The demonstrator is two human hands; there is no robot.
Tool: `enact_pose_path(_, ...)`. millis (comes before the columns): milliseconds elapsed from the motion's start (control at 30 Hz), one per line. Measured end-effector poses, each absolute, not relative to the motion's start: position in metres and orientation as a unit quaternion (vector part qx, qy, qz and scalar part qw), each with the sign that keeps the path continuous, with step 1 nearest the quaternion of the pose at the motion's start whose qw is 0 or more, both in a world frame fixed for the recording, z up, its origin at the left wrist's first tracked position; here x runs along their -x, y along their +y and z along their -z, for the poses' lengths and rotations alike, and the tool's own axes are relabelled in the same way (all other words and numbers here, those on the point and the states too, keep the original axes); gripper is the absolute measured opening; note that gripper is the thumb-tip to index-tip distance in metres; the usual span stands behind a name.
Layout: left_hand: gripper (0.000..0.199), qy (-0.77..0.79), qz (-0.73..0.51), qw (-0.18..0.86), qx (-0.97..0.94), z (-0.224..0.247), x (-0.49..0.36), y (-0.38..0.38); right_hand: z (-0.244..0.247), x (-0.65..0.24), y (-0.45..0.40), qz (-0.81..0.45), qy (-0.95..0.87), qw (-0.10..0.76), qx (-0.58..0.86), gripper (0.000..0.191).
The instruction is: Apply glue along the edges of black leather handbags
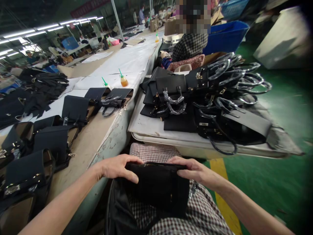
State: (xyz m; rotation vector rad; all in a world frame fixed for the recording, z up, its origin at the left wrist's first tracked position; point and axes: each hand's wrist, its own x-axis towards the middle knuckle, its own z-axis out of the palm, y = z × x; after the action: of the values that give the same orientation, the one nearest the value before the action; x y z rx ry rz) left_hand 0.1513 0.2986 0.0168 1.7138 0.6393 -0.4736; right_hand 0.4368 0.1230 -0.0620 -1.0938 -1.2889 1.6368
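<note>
A black handbag (156, 186) rests on my lap over checked cloth, its top edge toward the far side. My left hand (119, 168) grips the bag's upper left corner, thumb on the near face and fingers over the rim. At the upper right corner my right hand (190, 168) holds it the same way, fingers bent over the edge. A small gold-coloured zip pull (171, 197) shows low on the bag's near face. Its far side and underside are hidden. More black material (119, 209) hangs at the left of my lap.
Black handbags (51, 143) line the long table (100, 133) on my left, near two glue bottles (124, 79). Ahead, a white-topped table (144, 127) bears a pile of bags with plastic-wrapped handles (174, 102). A person in a checked top (190, 45) sits beyond, beside a blue bin (225, 37).
</note>
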Motion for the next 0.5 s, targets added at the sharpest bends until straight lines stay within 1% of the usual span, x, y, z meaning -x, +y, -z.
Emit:
enact_pose_path(67, 0.058, 0.259, 0.181, 0.596, -0.738, -0.017, -0.157, 0.298, 0.058, -0.437, 0.124, -0.687, -0.470, 0.379, 0.405, 0.048)
enact_pose_path(167, 0.048, 0.233, 0.191, 0.577, -0.759, -0.020, -0.163, 0.300, 0.048, -0.434, 0.132, -0.726, -0.437, 0.356, 0.393, 0.056)
enact_pose_path(300, 0.038, 0.206, 0.200, 0.481, -0.828, -0.033, -0.170, 0.298, 0.038, -0.424, 0.156, -0.711, -0.481, 0.315, 0.404, 0.057)
enact_pose_path(367, 0.036, 0.200, 0.207, 0.433, -0.854, -0.039, -0.174, 0.296, 0.033, -0.421, 0.169, -0.698, -0.529, 0.268, 0.401, 0.054)
enact_pose_path(433, 0.033, 0.191, 0.215, 0.414, -0.864, -0.042, -0.177, 0.295, 0.028, -0.419, 0.180, -0.683, -0.581, 0.207, 0.392, 0.048)
enact_pose_path(500, 0.032, 0.188, 0.214, 0.422, -0.861, -0.040, -0.177, 0.295, 0.023, -0.417, 0.189, -0.672, -0.613, 0.166, 0.381, 0.044)
